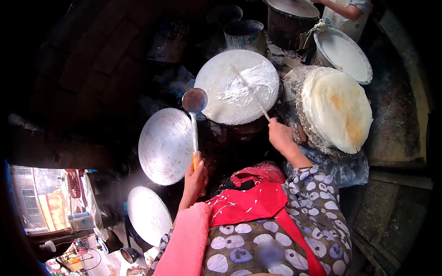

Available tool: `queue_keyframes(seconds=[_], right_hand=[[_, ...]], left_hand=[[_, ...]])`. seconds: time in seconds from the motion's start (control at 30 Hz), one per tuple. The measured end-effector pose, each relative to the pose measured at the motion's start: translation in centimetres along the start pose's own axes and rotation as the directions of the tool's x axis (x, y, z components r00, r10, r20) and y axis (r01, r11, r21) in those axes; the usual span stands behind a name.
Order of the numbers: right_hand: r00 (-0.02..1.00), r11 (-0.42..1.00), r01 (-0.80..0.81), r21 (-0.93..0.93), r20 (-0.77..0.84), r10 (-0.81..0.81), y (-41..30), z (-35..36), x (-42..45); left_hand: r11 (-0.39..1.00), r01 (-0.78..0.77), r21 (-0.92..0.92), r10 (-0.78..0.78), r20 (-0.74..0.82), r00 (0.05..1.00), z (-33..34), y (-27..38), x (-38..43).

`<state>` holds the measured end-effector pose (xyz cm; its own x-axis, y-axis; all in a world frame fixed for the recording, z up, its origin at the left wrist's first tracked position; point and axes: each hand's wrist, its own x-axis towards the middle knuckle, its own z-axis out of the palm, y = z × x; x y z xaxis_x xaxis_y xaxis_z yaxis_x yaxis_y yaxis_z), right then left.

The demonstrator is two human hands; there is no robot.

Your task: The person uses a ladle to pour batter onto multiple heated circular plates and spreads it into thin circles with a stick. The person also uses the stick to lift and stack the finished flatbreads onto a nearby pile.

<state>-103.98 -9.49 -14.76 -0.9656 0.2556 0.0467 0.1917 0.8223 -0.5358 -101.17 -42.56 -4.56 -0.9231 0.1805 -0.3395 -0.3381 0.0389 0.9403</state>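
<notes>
My left hand (196, 177) grips the orange handle of a long metal ladle (194, 131), whose round bowl is raised near the left edge of a round pan (214, 69). In my right hand (281, 136) is a thin stick (263, 111), slightly blurred, reaching across that pan. Streaky white batter (255, 81) lies on the pan's pale surface, thickest right of the middle. Right of my right hand, a stack of thin round pancakes (338, 107), browned in patches on top, rests on a crusted round support. To the left, a bare metal pan lid or shallow pan (167, 146) leans tilted.
A basin of white liquid (343, 55) stands at the upper right, near another person's arm (345, 10) and a large pot (288, 27). Behind the pan is a stained bucket (245, 38). A white disc (148, 215) is at lower left; plastic sheeting (348, 169) lies beneath the stack.
</notes>
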Motion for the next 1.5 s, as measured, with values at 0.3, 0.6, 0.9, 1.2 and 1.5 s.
queue_keyframes(seconds=[0.3,0.6,0.9,1.2,1.5], right_hand=[[0.999,0.998,-0.001,-0.066,0.051,0.004,-0.1,-1.6,1.1],[0.979,0.978,0.177,-0.106,0.122,-0.164,0.1,-2.6,3.5],[0.930,0.930,0.346,-0.126,0.179,-0.321,3.0,-2.9,3.7],[0.991,0.990,-0.130,-0.051,0.023,0.131,4.2,1.4,-6.1],[0.993,0.971,-0.088,0.221,-0.054,0.102,-5.2,3.6,-0.3]], left_hand=[[0.997,0.072,-0.010,-0.072,0.056,0.996,0.4,1.9,-0.7],[0.991,0.129,0.023,-0.130,0.061,0.990,-0.3,2.4,-1.1],[0.986,0.102,0.134,-0.108,0.042,0.993,-0.2,3.7,0.9],[0.956,0.038,0.292,-0.041,0.005,0.999,0.6,4.5,5.0],[0.930,0.058,0.363,-0.041,-0.054,0.998,1.7,4.4,7.0]])
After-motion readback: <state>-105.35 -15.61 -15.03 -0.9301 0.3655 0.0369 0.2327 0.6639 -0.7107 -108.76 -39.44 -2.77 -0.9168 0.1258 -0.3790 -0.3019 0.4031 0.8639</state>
